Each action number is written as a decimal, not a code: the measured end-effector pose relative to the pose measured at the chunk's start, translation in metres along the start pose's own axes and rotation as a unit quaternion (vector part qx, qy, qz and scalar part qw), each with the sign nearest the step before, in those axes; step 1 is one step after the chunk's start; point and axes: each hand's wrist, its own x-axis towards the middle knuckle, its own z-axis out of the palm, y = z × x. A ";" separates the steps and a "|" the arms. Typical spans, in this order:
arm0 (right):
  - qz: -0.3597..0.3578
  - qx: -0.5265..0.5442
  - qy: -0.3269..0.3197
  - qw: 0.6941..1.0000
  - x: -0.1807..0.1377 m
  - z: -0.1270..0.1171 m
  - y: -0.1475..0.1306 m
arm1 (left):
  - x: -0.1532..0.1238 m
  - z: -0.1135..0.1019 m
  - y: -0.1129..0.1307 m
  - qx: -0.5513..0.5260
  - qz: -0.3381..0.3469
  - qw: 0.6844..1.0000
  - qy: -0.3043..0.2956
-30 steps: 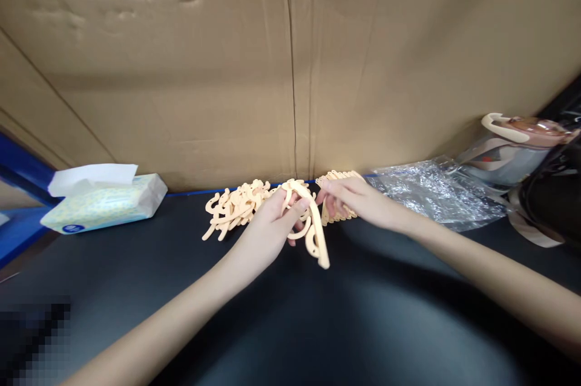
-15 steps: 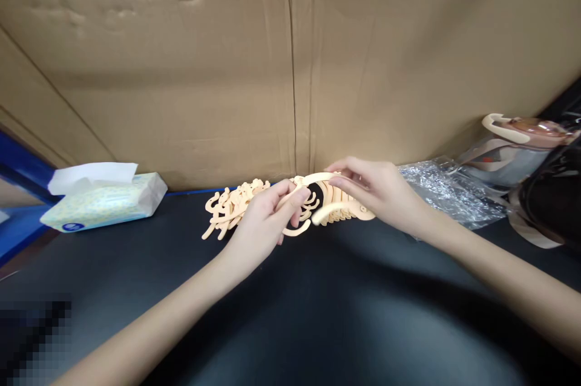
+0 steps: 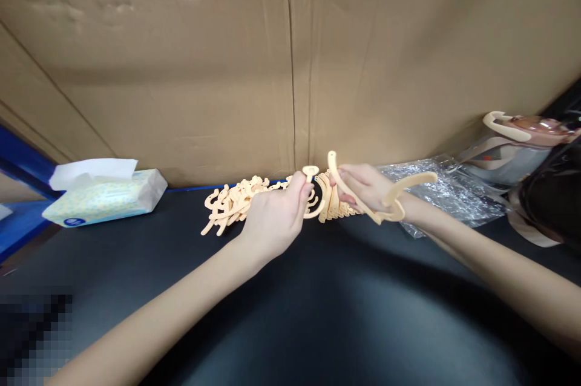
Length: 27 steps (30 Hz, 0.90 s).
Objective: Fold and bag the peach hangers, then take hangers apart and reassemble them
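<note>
My left hand (image 3: 275, 216) is closed, its thumb and fingers pinching a cream plastic hanger hook (image 3: 310, 171). The hook's flat end sticks up above the fingertips and its curved end shows below them. To the right, my right hand (image 3: 365, 183) grips a pair of curved cream hanger arms (image 3: 331, 162), joined at a rounded end near the wrist. One arm slants up to the left and the other reaches right over the forearm. Hook and arms are apart. Loose cream hooks (image 3: 233, 201) lie heaped beyond my left hand, and stacked hanger arms (image 3: 333, 204) lie behind my right hand.
At the left stands a tissue pack (image 3: 106, 195) with a tissue pulled up. Crumpled clear plastic (image 3: 447, 192) and a bottle with a handle (image 3: 512, 150) are at the right. A cardboard wall (image 3: 218, 71) rises behind the black table (image 3: 290, 325).
The hanger arms have swung away from the hook as my right hand turned over, so the joined end now points right. My left hand has rotated, raising the hook's flat end.
</note>
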 end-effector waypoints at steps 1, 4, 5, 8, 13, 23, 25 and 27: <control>0.025 0.059 0.006 0.998 0.002 -0.004 0.002 | 0.005 0.000 -0.002 -0.001 -0.019 1.000 -0.003; 0.062 0.153 0.035 0.986 0.007 -0.015 0.006 | 0.026 0.001 -0.016 -0.037 -0.085 0.995 -0.046; 0.069 0.172 0.039 0.982 0.008 -0.018 0.006 | 0.034 0.002 -0.022 -0.047 -0.092 0.992 -0.067; 0.082 0.218 0.071 0.970 0.011 -0.019 0.005 | 0.049 0.009 -0.041 -0.068 -0.101 0.984 -0.130; 0.077 0.292 0.133 0.944 0.012 -0.016 0.005 | 0.048 0.015 -0.044 -0.065 -0.150 0.983 -0.081; -0.059 0.128 0.335 0.932 0.008 -0.018 0.009 | 0.020 -0.008 -0.005 -0.595 -0.138 0.754 -0.242; -0.077 -0.044 0.316 0.945 0.004 -0.018 0.007 | 0.017 -0.008 -0.003 -0.616 -0.163 0.747 -0.191; -0.088 -0.228 0.275 0.930 0.000 -0.016 0.003 | 0.017 -0.008 -0.003 -0.591 -0.171 0.774 -0.148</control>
